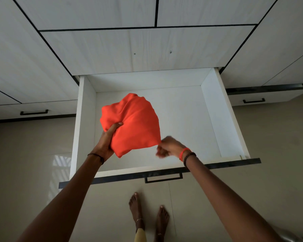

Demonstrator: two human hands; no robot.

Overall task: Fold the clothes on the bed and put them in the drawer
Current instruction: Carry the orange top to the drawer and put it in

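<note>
Folded orange-red fabric bundle [133, 123], gripped by left hand [108, 138], over open white drawer [210, 102], left side; placing remains. Right hand [168, 147] blurred, grip unclear.

Cloth [135, 123] plain orange-red; drawer [211, 109] white inside, black-edged front; cabinet fronts [129, 49] pale woodgrain; floor [24, 172] beige.

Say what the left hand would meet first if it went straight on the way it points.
The left hand, gripping the orange cloth, points into the open drawer. Probably the drawer's bare floor first, or its back wall; depth is unclear.
</note>
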